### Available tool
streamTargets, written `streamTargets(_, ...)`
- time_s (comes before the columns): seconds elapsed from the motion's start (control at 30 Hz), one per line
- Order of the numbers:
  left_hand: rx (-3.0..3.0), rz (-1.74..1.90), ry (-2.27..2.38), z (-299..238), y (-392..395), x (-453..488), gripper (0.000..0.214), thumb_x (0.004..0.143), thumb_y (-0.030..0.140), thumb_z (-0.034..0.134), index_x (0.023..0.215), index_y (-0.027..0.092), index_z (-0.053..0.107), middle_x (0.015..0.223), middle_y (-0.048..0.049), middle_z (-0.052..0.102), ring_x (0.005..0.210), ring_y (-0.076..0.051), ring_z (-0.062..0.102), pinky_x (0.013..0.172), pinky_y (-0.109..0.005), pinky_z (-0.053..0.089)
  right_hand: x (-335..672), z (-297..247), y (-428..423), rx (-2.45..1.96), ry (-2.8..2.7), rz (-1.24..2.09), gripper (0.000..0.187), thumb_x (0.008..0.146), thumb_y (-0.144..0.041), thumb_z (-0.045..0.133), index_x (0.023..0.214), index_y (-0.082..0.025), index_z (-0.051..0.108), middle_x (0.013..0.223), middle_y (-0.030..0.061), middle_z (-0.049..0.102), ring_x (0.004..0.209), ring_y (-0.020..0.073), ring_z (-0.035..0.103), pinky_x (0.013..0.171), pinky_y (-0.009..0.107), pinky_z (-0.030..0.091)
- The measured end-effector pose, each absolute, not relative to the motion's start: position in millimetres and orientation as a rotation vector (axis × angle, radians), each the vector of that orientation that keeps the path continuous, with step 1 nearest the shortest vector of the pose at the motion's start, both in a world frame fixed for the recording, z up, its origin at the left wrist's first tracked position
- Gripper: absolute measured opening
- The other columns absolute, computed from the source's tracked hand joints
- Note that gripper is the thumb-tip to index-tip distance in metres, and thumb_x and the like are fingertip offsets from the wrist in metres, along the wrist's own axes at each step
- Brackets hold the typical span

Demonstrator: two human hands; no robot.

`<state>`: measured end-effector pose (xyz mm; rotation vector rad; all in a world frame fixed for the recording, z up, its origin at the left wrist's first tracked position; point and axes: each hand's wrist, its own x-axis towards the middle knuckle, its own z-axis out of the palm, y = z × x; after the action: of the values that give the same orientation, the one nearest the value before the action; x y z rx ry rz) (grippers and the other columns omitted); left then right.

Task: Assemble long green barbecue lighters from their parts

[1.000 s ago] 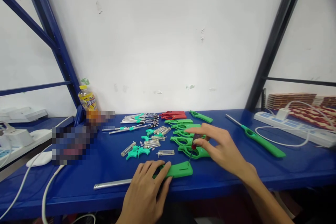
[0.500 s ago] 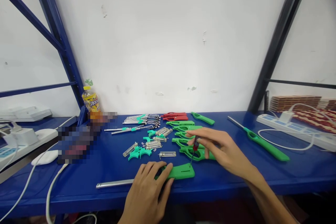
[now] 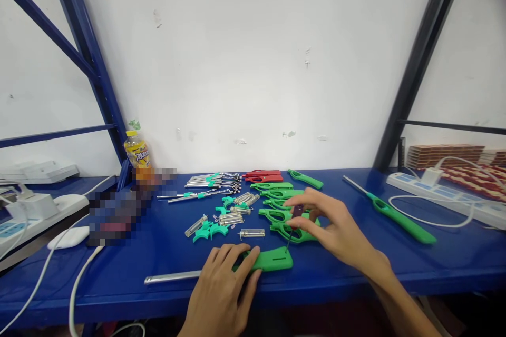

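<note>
A long-necked lighter with a green handle [image 3: 276,259] and a metal tube lies flat near the table's front edge. My left hand [image 3: 223,287] is wrapped over its middle and presses it down, hiding the trigger area. In my right hand [image 3: 330,221], thumb and fingers pinch a small dark-red screwdriver [image 3: 297,211], held nearly upright. Its tip meets the handle's right end. Just behind lie several green handle shells [image 3: 292,231], partly covered by my right hand. Clear fuel tanks [image 3: 253,233] and teal triggers [image 3: 209,230] are scattered behind my left hand.
Metal lighter tubes with wires [image 3: 213,180] and red handle shells [image 3: 263,175] lie at the back. Another green lighter [image 3: 403,218] rests at right, before a power strip [image 3: 446,197]. A yellow-capped bottle [image 3: 137,150] stands back left; white cables [image 3: 81,284] cross the left side.
My right fingers have shifted their grip around the screwdriver, and its handle has turned. The tip stays at the same spot. My left hand and the lighter have barely moved.
</note>
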<state>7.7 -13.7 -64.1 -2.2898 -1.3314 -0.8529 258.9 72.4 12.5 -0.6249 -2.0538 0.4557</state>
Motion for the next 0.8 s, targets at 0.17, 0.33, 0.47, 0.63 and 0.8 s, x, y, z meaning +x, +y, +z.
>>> streamTargets(0.17, -2.297, -0.842, -1.348, -64.4, -14.1, 8.0, 0.034, 0.104, 0.02, 0.052, 0.135, 0.022, 0.065, 0.118, -0.0083, 0.077, 0.1, -0.029, 0.072, 0.084, -0.047, 0.06, 256.7, 13.7, 70.3, -0.562, -2.11, 0.686, 0.037, 0.109, -0.027, 0.052, 0.142, -0.037, 0.065, 0.124, 0.0072, 0.07, 0.095, 0.0193, 0.072, 0.056, 0.023, 0.061)
streamTargets(0.33, -2.307, -0.835, -1.361, -63.8, -14.5, 7.9, 0.034, 0.105, 0.021, 0.051, 0.135, 0.021, 0.065, 0.12, -0.0089, 0.076, 0.101, -0.029, 0.072, 0.085, -0.047, 0.059, 255.0, 12.9, 68.2, -0.614, -2.041, 0.538, 0.022, 0.1, -0.031, 0.07, 0.12, -0.034, 0.079, 0.091, 0.0033, 0.067, 0.074, 0.0169, 0.066, 0.051, 0.023, 0.058)
streamTargets(0.47, -2.301, -0.838, -1.371, -63.9, -15.0, 7.7, 0.033, 0.105, 0.021, 0.05, 0.134, 0.022, 0.065, 0.118, -0.0089, 0.076, 0.099, -0.028, 0.072, 0.085, -0.047, 0.059, 253.9, 13.7, 66.4, -0.592, -2.136, 0.61, 0.039, 0.109, -0.032, 0.052, 0.145, -0.039, 0.064, 0.122, 0.0072, 0.069, 0.08, 0.0174, 0.068, 0.06, 0.028, 0.062)
streamTargets(0.63, -2.302, -0.839, -1.386, -65.8, -14.3, 7.6, 0.034, 0.106, 0.022, 0.049, 0.136, 0.024, 0.064, 0.12, -0.0085, 0.076, 0.102, -0.029, 0.071, 0.088, -0.051, 0.059, 253.6, 14.0, 66.0, -0.674, -2.119, 0.45, 0.032, 0.103, -0.035, 0.065, 0.135, -0.036, 0.071, 0.1, 0.003, 0.069, 0.073, 0.0168, 0.065, 0.066, 0.03, 0.062)
streamTargets(0.8, -2.312, -0.841, -1.363, -64.4, -14.4, 7.9, 0.034, 0.106, 0.021, 0.049, 0.135, 0.021, 0.065, 0.12, -0.0092, 0.076, 0.101, -0.029, 0.071, 0.085, -0.05, 0.06, 255.4, 12.7, 68.7, -0.638, -2.182, 0.499, 0.047, 0.111, -0.029, 0.046, 0.156, -0.039, 0.05, 0.119, 0.0052, 0.069, 0.09, 0.019, 0.068, 0.076, 0.033, 0.062)
